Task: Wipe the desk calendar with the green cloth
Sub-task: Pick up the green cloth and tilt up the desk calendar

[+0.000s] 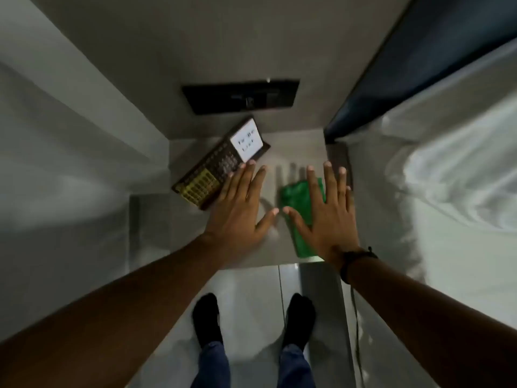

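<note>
A dark desk calendar [215, 163] with a white note panel and a yellow grid lies tilted on a small grey table [293, 147], toward its left side. A folded green cloth [296, 203] lies flat to the right of it. My left hand [240, 208] is spread flat, fingers apart, its fingertips over the calendar's right edge. My right hand [327, 217] is also spread, palm down, covering the cloth's right part. Neither hand grips anything. A dark band circles my right wrist.
A black panel [240, 98] is set in the wall behind the table. A bed with pale bedding [447, 175] and a dark headboard [405, 65] borders the right side. White walls close in on the left. My feet in black socks stand on the tiled floor [251, 289].
</note>
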